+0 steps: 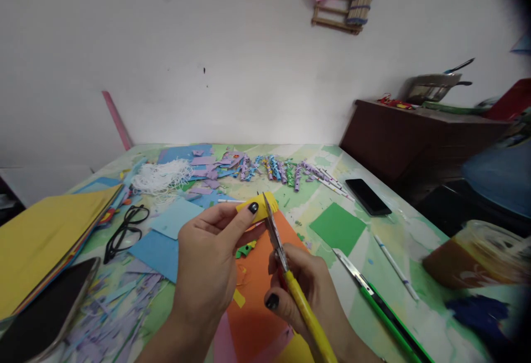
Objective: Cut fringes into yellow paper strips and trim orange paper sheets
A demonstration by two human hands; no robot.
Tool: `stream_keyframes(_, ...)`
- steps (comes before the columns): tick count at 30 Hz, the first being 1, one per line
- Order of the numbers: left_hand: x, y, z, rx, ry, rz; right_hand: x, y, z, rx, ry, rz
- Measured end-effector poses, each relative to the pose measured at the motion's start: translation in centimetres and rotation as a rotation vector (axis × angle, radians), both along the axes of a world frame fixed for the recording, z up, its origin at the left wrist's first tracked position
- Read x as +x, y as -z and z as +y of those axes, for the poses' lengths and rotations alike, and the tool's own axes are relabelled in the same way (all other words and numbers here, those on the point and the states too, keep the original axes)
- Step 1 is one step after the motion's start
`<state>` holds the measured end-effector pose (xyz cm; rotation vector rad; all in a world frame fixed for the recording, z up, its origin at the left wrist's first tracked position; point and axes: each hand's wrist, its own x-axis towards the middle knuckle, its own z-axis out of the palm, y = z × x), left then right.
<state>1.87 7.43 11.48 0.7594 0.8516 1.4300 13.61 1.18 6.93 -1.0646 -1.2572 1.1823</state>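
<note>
Pinched between the thumb and fingers of my left hand (215, 252) is a small strip of yellow paper (257, 208), its right end cut into a fringe. My right hand (311, 280) grips a pair of scissors (276, 236) with yellow handles. The blades point up and away, and their tips cross the strip beside the fringe. Below both hands lies a sheet of orange paper (259, 313) with yellow scraps on it. A small green piece of paper (245, 249) shows partly behind my left hand.
Glasses (126, 233), a yellow paper stack (50, 230) and purple scraps (120, 307) lie left. White string (161, 177) and fringed paper rolls (274, 169) sit farther back. Right are green paper (338, 226), a utility knife (381, 305), a phone (368, 197) and a drink cup (477, 258).
</note>
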Motion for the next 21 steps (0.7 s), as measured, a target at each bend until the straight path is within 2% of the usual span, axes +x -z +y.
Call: stream_keyframes(21,0.05,-0.15,-0.13,-0.009,0.005,-0.003,-0.24,-0.32,-0.07,-0.028,0.031,0.019)
